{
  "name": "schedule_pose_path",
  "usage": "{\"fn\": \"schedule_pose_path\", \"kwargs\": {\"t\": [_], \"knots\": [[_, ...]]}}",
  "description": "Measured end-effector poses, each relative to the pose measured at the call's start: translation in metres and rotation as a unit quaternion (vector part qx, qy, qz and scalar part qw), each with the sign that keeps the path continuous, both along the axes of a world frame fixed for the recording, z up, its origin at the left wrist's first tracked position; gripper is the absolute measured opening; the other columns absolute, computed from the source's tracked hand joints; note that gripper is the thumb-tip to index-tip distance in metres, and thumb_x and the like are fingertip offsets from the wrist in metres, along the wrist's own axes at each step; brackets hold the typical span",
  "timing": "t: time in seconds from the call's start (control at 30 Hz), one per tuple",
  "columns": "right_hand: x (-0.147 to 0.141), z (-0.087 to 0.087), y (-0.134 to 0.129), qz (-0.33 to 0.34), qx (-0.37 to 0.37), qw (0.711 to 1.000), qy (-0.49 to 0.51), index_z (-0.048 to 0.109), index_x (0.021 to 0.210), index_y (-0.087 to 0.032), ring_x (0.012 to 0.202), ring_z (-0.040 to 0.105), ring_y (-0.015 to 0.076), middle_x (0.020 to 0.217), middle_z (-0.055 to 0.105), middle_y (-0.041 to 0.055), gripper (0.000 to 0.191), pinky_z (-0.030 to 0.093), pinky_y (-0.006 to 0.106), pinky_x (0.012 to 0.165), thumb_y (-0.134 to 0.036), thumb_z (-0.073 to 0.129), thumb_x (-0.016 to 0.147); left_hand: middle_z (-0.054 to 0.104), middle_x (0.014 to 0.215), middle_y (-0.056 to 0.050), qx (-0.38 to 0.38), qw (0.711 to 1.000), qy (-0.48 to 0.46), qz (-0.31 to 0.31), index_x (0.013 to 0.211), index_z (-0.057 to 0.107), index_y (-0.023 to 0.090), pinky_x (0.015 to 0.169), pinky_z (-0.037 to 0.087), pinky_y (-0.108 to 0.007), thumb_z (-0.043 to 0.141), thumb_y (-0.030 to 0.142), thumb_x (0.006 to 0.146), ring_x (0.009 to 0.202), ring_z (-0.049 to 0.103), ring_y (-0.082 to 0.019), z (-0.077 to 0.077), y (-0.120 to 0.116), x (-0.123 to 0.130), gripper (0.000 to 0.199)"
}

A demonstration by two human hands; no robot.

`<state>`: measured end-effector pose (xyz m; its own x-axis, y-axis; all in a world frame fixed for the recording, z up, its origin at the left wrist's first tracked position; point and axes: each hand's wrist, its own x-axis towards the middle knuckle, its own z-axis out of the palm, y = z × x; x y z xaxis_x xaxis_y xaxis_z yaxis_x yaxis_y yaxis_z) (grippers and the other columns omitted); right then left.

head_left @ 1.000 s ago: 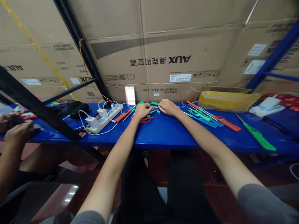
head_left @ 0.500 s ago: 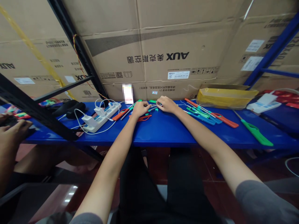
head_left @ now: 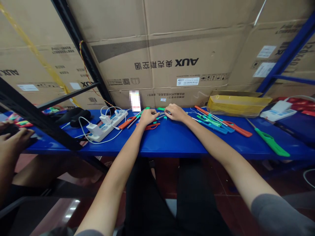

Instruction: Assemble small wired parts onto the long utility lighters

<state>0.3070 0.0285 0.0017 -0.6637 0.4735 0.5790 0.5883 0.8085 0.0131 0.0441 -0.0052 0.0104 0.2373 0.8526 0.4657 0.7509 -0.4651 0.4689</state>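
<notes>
At the back of the blue table [head_left: 172, 141], my left hand [head_left: 148, 117] has its fingers bent together over a small part I cannot make out. Close by on the right, my right hand [head_left: 175, 112] is curled, fingertips pinched on something small and hidden. Thin metal rods and small green pieces show between the two hands. An orange-red lighter handle [head_left: 153, 126] lies just below my left hand, and a red long-necked lighter [head_left: 126, 122] lies to its left. Right of my right hand are several long-necked lighters, among them a blue one [head_left: 216, 127] and a red one [head_left: 238, 128].
A green long-necked lighter [head_left: 272, 141] lies farther right. A yellow-taped box [head_left: 238, 105] stands behind. On the left are a power strip [head_left: 108, 126] with chargers and cables, a lit phone [head_left: 135, 101] and a black rack post [head_left: 61, 127]. Another person's hand [head_left: 17, 137] is at far left.
The view has shifted very slightly. Both hands stay in almost the same place, with only small finger movement.
</notes>
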Motion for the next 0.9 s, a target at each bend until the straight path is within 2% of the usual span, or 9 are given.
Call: {"fn": "schedule_pose_path", "kwargs": {"t": [0.5,0.67,0.9], "knots": [[-0.0021,0.0003,-0.0006,0.001,-0.006,1.000,-0.012,0.080,0.112,-0.019,0.101,0.065,0.0330,0.106,0.079,0.0168,0.020,0.048,0.044,0.096,-0.026,0.062,0.110,0.071,0.065,-0.005,-0.005,0.999,0.008,0.033,0.063,0.067,0.025,0.068,0.039,-0.036,0.077,0.057,0.098,0.070,0.065,-0.024,0.0008,-0.0012,0.0015,0.049],[-0.0031,-0.0008,0.0017,-0.007,-0.010,1.000,-0.018,0.081,0.114,-0.018,0.106,0.066,0.0344,0.109,0.080,0.0172,0.019,0.050,0.045,0.099,-0.031,0.067,0.109,0.070,0.065,-0.005,-0.007,1.000,0.006,0.021,0.064,0.065,0.025,0.068,0.039,-0.036,0.075,0.058,0.100,0.071,0.064,-0.024,0.0007,-0.0019,0.0024,0.050],[-0.0048,-0.0006,-0.0005,0.006,-0.041,0.999,0.028,0.081,0.115,-0.021,0.107,0.067,0.0340,0.111,0.081,0.0151,0.019,0.051,0.045,0.098,-0.032,0.066,0.112,0.072,0.068,-0.005,0.000,1.000,0.015,0.008,0.067,0.067,0.025,0.070,0.041,-0.037,0.072,0.057,0.103,0.072,0.065,-0.024,0.0001,-0.0009,0.0025,0.048]]}}
